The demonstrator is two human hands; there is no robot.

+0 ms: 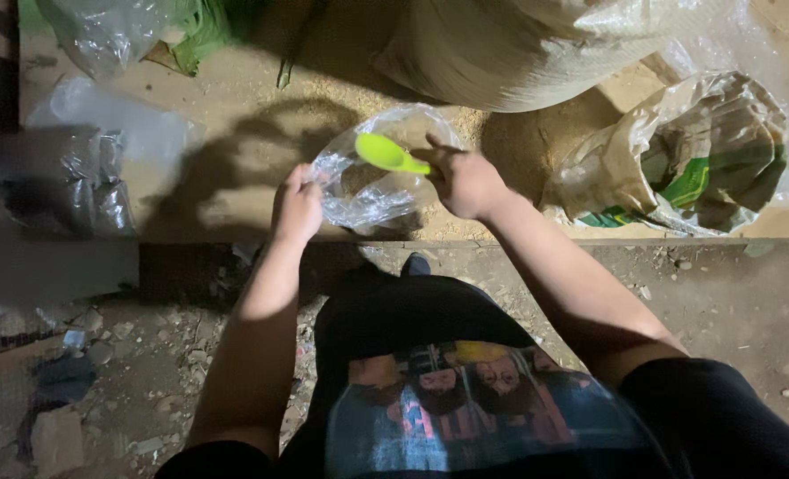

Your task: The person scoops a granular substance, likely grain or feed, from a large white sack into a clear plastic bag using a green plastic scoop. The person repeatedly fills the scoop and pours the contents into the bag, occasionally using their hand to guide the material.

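My left hand [297, 206] grips the rim of a small clear plastic bag [368, 195], holding its mouth wide on a dusty tan ledge [235, 106]. A bright green plastic scoop [384, 153] is in my right hand [465, 182], its bowl over the bag's mouth and the handle pinched in my fingers. Some tan grain-like matter lies inside the bag. Both forearms reach forward from my dark clothing at the bottom of the view.
A large pale sack [519, 44] stands behind the bag. To the right lies a crumpled plastic-wrapped bag with green print [696, 155]. Clear plastic bags [84, 168] lie at left, more plastic and green leaves [199, 27] at top left. Rubble covers the floor [128, 372].
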